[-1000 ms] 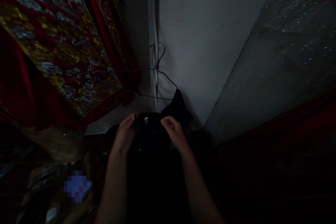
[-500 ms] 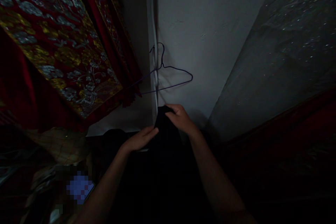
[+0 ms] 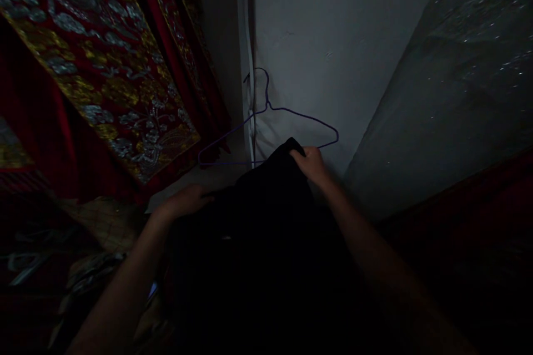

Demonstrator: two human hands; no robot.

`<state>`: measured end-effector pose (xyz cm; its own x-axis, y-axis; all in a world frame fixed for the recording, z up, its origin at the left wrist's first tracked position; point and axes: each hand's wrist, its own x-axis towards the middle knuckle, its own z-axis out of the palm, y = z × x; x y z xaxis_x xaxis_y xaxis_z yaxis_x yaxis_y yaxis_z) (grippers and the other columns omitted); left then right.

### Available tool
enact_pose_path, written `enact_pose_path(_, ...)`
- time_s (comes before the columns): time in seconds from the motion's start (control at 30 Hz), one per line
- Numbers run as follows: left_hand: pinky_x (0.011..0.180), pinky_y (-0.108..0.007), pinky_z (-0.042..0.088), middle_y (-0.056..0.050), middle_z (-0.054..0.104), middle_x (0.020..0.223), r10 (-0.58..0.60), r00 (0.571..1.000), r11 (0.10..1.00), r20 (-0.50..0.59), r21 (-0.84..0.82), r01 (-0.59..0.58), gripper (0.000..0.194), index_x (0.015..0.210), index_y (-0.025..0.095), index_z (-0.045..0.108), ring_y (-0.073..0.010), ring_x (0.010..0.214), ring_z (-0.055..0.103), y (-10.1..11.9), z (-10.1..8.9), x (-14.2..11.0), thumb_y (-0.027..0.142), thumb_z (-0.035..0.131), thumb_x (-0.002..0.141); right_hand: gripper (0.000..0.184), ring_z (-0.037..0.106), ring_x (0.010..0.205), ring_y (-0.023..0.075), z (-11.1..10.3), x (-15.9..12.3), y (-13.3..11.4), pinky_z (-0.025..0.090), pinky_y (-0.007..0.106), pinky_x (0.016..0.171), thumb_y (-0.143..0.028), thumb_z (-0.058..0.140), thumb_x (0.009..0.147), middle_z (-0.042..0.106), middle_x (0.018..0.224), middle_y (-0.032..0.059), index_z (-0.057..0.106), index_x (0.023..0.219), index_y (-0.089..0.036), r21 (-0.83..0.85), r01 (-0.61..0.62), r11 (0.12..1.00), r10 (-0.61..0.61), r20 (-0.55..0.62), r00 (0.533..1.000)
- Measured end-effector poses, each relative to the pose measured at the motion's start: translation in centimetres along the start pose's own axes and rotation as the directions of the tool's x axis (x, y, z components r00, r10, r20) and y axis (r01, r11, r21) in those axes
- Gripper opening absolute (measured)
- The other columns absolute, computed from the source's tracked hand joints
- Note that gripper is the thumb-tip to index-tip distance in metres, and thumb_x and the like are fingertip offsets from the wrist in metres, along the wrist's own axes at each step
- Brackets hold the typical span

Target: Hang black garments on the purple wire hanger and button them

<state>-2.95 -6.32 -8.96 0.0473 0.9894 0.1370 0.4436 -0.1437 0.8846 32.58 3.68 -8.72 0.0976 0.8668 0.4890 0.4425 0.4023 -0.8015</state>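
Observation:
A black garment [image 3: 266, 194] is spread between my two hands; its kind is lost in the dark. My left hand [image 3: 187, 199] grips its upper edge at the left, fingers partly hidden by cloth. At the upper right corner my right hand [image 3: 310, 163] pinches the fabric, thumb on the near side. Just behind the cloth a purple wire hanger [image 3: 300, 115] hangs by its hook near a pale vertical strip. The garment's top overlaps part of the hanger's lower bar.
Red cloth with gold and silver embroidery [image 3: 145, 100] hangs at the left. A pale wall [image 3: 308, 22] stands behind the hanger, with a shiny plastic-like sheet [image 3: 458, 77] on the right. Dim piled things, including checked fabric [image 3: 112, 224], lie at lower left.
My hands have moved apart, the left hand to the left and the right hand up and to the right. The garment between them is now stretched wider and overlaps the hanger's bar.

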Motion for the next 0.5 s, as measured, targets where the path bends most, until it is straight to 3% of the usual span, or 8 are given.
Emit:
enact_pose_path(0.1, 0.058, -0.029, 0.040, 0.000, 0.061, 0.055, 0.149, 0.987, 0.933, 0.055, 0.322, -0.159, 0.023, 0.056, 0.025, 0.065, -0.0194, 0.052, 0.053, 2.5, -2.3, 0.9, 0.038, 0.073, 0.072, 0.043, 0.032, 0.045, 0.0087, -2.4, 0.1, -0.5, 0.016, 0.025, 0.044, -0.045, 0.061, 0.073, 0.032, 0.046, -0.0041, 0.038, 0.045, -0.022, -0.109, 0.059, 0.992, -0.066, -0.062, 0.996)
enact_pose_path(0.13, 0.061, -0.029, 0.042, 0.000, 0.061, 0.059, 0.238, 0.971, 0.902, 0.018, 0.366, -0.228, 0.024, 0.059, 0.024, 0.066, -0.0196, 0.056, 0.054, 3.6, -2.8, 1.2, 0.039, 0.069, 0.077, 0.043, 0.033, 0.045, 0.0087, -2.8, 0.1, -0.8, 0.017, 0.025, 0.044, -0.045, 0.060, 0.073, 0.033, 0.046, -0.0039, 0.038, 0.045, -0.022, -0.120, 0.067, 0.991, -0.075, -0.059, 0.995)
enact_pose_path(0.27, 0.089, -0.034, 0.048, -0.006, 0.069, 0.093, 0.548, 0.831, 0.780, -0.099, 0.419, -0.465, 0.016, 0.073, 0.022, 0.066, -0.0247, 0.090, 0.064, 7.6, -2.6, 2.2, 0.035, 0.064, 0.082, 0.044, 0.034, 0.043, 0.0085, -2.6, -1.3, -2.2, 0.018, 0.023, 0.041, -0.046, 0.061, 0.073, 0.034, 0.045, -0.0038, 0.038, 0.045, -0.022, -0.062, 0.035, 0.997, -0.035, 0.000, 0.999)
enact_pose_path(0.37, 0.103, -0.038, 0.044, -0.008, 0.070, 0.115, 0.648, 0.757, 0.719, -0.090, 0.403, -0.567, 0.019, 0.101, 0.021, 0.069, -0.0265, 0.111, 0.063, 9.4, -1.2, 3.5, 0.027, 0.060, 0.085, 0.041, 0.045, 0.047, 0.0126, -1.7, -3.3, -3.3, 0.030, 0.023, 0.042, -0.050, 0.060, 0.079, 0.048, 0.049, -0.0015, 0.053, 0.053, -0.019, 0.054, 0.040, 0.998, -0.049, 0.193, 0.980)
enact_pose_path(0.43, 0.102, -0.039, 0.045, -0.008, 0.071, 0.114, 0.667, 0.739, 0.707, -0.093, 0.391, -0.589, 0.036, 0.121, 0.021, 0.065, -0.0251, 0.109, 0.064, 9.9, -0.5, 4.7, 0.022, 0.058, 0.086, 0.029, 0.059, 0.061, 0.0181, -1.6, -4.6, -3.7, 0.046, 0.027, 0.055, -0.042, 0.058, 0.084, 0.065, 0.064, 0.0022, 0.069, 0.071, -0.019, 0.120, 0.126, 0.985, -0.157, 0.299, 0.941)
enact_pose_path(0.5, 0.099, -0.038, 0.047, -0.008, 0.072, 0.108, 0.665, 0.740, 0.708, -0.101, 0.399, -0.583, 0.038, 0.124, 0.020, 0.065, -0.0243, 0.103, 0.066, 9.8, -0.5, 5.8, 0.020, 0.056, 0.088, 0.025, 0.068, 0.087, 0.0226, -2.5, -5.2, -3.9, 0.054, 0.034, 0.079, -0.029, 0.056, 0.086, 0.075, 0.093, 0.0058, 0.075, 0.099, -0.021, 0.111, 0.243, 0.964, -0.265, 0.267, 0.927)
